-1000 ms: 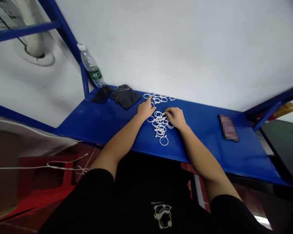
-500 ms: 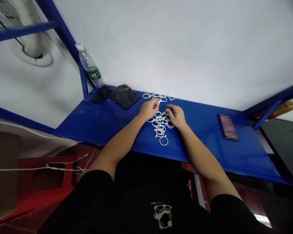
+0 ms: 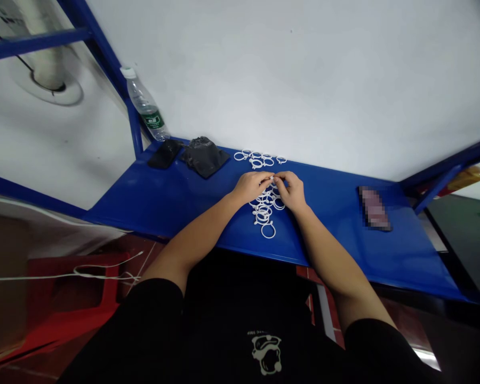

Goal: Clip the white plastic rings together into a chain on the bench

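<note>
Several white plastic rings point(image 3: 263, 212) lie in a loose pile on the blue shelf point(image 3: 176, 197), and a row of more white rings point(image 3: 259, 158) lies near the wall. My left hand point(image 3: 251, 186) and my right hand point(image 3: 291, 191) meet above the pile. Both pinch the same small white ring point(image 3: 273, 178) between their fingertips; most of it is hidden by the fingers.
A water bottle point(image 3: 144, 104) leans against the blue upright post at the back left. A dark flat object point(image 3: 165, 153) and a crumpled black bag point(image 3: 204, 156) lie beside it. A blurred phone-like object point(image 3: 373, 208) rests to the right. A red stool point(image 3: 64, 298) stands below left.
My left hand drew back from the far row of rings with a ring in its fingers and came toward my right hand; both hands now pinch together over the pile.
</note>
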Action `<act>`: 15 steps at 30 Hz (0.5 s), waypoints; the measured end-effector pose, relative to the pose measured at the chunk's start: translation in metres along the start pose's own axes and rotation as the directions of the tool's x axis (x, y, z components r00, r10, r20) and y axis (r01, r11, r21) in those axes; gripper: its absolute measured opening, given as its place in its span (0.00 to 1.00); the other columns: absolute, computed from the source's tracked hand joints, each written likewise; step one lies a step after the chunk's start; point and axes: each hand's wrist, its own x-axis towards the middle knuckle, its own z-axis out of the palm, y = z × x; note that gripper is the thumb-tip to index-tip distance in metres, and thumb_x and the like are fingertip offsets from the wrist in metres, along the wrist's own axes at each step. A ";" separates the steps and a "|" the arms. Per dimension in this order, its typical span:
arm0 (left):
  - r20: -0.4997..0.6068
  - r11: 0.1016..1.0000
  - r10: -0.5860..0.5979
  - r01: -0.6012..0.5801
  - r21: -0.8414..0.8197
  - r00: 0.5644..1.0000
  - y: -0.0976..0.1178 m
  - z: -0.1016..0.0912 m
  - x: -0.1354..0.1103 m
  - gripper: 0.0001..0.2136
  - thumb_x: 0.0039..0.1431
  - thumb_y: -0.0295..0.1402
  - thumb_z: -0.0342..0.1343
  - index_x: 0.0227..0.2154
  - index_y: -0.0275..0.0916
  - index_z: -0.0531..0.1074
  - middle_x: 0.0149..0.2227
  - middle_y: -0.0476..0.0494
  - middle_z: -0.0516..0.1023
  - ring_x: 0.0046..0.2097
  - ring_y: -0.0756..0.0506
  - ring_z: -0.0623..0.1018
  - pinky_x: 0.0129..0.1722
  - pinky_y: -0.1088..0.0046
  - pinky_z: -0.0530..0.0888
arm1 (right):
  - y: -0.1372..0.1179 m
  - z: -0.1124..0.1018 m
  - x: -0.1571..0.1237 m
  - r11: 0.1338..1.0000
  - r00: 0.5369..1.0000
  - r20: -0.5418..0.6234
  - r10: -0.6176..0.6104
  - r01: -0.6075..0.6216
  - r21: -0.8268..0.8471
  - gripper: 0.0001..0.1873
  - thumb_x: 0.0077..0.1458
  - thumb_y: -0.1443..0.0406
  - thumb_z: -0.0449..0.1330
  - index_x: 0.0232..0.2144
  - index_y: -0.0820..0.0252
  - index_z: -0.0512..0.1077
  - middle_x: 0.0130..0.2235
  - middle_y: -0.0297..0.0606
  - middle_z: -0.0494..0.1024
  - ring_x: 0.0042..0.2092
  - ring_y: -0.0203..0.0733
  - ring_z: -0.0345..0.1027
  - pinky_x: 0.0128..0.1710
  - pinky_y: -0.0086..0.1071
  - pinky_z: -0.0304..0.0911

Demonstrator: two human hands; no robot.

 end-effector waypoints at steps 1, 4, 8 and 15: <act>-0.007 1.000 0.007 -0.007 0.001 1.000 -0.001 0.000 0.000 0.12 0.74 0.30 0.63 0.57 0.42 0.84 0.52 0.41 0.90 0.51 0.43 0.89 0.56 0.64 0.84 | 0.000 0.000 0.000 1.000 1.000 0.000 0.002 -0.002 -0.001 0.17 0.75 0.52 0.55 0.42 0.52 0.79 0.41 0.43 0.85 0.42 0.51 0.77 0.49 0.47 0.74; -0.015 1.000 0.023 -0.024 -0.009 1.000 -0.002 -0.001 -0.001 0.12 0.76 0.31 0.61 0.55 0.44 0.85 0.55 0.41 0.89 0.56 0.41 0.88 0.59 0.62 0.84 | 0.000 -0.001 0.000 1.000 1.000 0.010 0.018 -0.018 -0.018 0.17 0.75 0.52 0.55 0.42 0.51 0.79 0.41 0.42 0.85 0.43 0.51 0.77 0.49 0.47 0.74; -0.013 0.999 0.022 -0.023 -0.031 1.000 -0.002 -0.001 -0.001 0.12 0.77 0.32 0.60 0.56 0.43 0.85 0.56 0.40 0.89 0.56 0.42 0.88 0.59 0.62 0.84 | 0.002 -0.001 0.000 1.000 1.000 0.011 0.010 -0.010 -0.024 0.17 0.76 0.51 0.56 0.42 0.51 0.79 0.41 0.43 0.85 0.42 0.51 0.77 0.49 0.47 0.74; 0.000 1.000 0.018 -0.018 -0.007 1.000 0.000 -0.002 0.001 0.12 0.77 0.31 0.57 0.54 0.43 0.85 0.54 0.41 0.89 0.56 0.42 0.87 0.59 0.61 0.83 | -0.001 0.002 -0.002 0.998 0.999 0.014 0.047 -0.046 -0.036 0.18 0.75 0.50 0.56 0.40 0.51 0.79 0.40 0.42 0.84 0.42 0.51 0.77 0.48 0.46 0.73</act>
